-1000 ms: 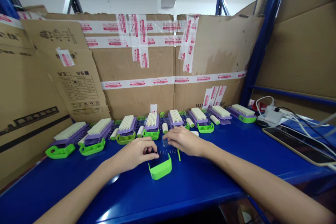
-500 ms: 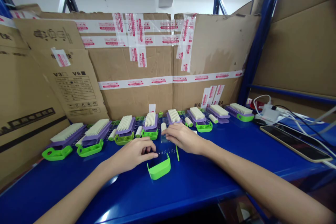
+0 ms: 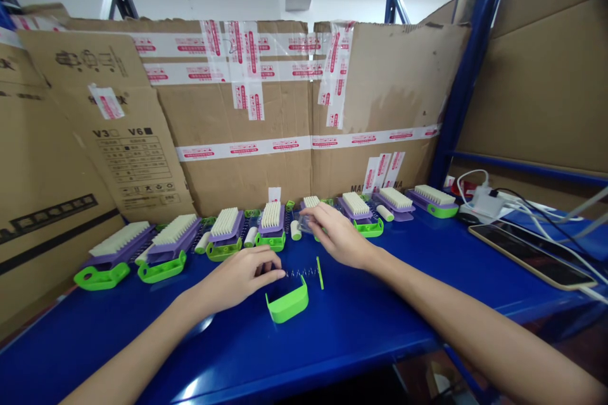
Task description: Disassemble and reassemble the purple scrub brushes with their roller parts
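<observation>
My right hand [image 3: 339, 234] pinches a clear plastic piece [image 3: 305, 223] above the blue table, just in front of the row of brushes. My left hand [image 3: 251, 275] rests low over the table with curled fingers; a small gap shows between thumb and forefinger. A thin metal spring [image 3: 304, 273] begins at the left thumb tip; whether they touch I cannot tell. At the spring's right end stands a narrow green strip [image 3: 320, 273]. Nearer to me is a bright green U-shaped part [image 3: 289, 304]. A white roller [image 3: 296, 230] stands left of the right fingertips.
Several purple brushes with cream bristles [image 3: 224, 223] line the back, with green handles [image 3: 161, 269], rollers [image 3: 385, 213] and springs among them. Cardboard [image 3: 247, 171] walls the rear. A phone [image 3: 532, 256], a white charger [image 3: 487, 204] and cables lie at the right. The blue table [image 3: 361, 335] has a front edge.
My right hand has lifted the clear plastic piece off the table and moved it slightly right and back, uncovering the white roller. My left hand has hardly moved.
</observation>
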Motion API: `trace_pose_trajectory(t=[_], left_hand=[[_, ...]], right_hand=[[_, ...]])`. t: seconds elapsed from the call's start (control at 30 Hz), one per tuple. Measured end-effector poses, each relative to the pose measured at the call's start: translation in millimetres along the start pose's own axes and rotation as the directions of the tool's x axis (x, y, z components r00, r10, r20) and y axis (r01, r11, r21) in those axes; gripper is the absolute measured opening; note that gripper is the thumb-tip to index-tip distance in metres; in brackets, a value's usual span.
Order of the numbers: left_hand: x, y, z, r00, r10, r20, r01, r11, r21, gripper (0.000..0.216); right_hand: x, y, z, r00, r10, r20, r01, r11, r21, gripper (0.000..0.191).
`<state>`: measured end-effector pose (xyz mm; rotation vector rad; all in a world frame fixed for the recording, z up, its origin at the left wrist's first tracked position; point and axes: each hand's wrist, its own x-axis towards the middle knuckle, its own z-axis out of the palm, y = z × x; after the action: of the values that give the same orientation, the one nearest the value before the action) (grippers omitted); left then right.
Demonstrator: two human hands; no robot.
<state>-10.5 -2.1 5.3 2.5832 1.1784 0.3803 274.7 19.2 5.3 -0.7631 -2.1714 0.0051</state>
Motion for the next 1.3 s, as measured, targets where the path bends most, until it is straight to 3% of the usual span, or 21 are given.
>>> trace_pose_trajectory(t=[0.47,0.93,1.17,1.3], left_hand=[[-2,-2,-1,1.000,-0.010,-0.008,0.010,1.000,0.013,0.042],[-3,0,-4,0.998,0.031,-0.045,-0.031,0.999,0.020,0.040],[-3,0,-4,0.998,0.036,-0.052,-0.035,0.999,0.017,0.041],[-3,-1,-3,0.996,0.058,-0.070,-0.057,0.998,0.017,0.041]], right_hand=[[0,42,-12,0.970,0.137,-0.200,-0.148,0.988,-0.043,0.027],[0,86,-52,0.911,0.207,-0.357,-0.301,0.925,-0.232,0.031],[-8,122,-71,0.815,0.255,-0.520,-0.433,0.864,-0.256,0.040],[-20,144,-88,0.674,0.304,-0.674,-0.572,0.792,-0.215,0.038]])
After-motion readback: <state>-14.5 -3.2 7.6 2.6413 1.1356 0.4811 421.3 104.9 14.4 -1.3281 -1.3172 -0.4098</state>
